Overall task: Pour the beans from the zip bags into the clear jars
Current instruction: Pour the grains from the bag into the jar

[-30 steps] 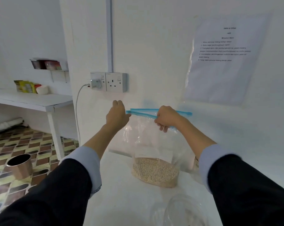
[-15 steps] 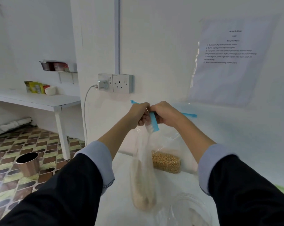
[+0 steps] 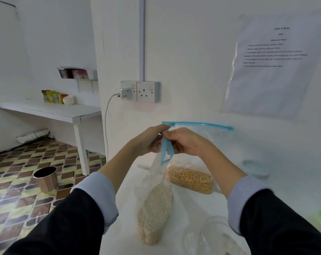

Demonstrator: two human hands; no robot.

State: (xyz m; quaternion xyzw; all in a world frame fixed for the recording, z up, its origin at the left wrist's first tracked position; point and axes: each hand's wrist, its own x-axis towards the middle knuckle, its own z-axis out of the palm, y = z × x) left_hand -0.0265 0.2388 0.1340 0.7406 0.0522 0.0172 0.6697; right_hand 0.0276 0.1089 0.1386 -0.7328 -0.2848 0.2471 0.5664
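Note:
Both hands hold up a clear zip bag of pale beans (image 3: 155, 210) by its blue zip strip. My left hand (image 3: 148, 142) pinches one side of the strip and my right hand (image 3: 185, 142) pinches the other, fingers touching. The bag hangs edge-on, its bottom on the white table (image 3: 198, 205). Behind it a second zip bag with yellow beans (image 3: 192, 179) leans against the wall, its blue zip (image 3: 198, 124) shut along the top. A clear jar (image 3: 216, 234) stands at the near edge, under my right sleeve.
A double wall socket (image 3: 140, 92) with a plugged-in charger and cable is on the wall behind. A taped instruction sheet (image 3: 273, 61) hangs at right. A pale lid (image 3: 255, 167) lies at right on the table. A metal bin (image 3: 45, 178) stands on the tiled floor, left.
The bag was face-on with my hands apart along its zip. It has turned edge-on, my hands have come together on the strip, and the yellow-bean bag behind now shows.

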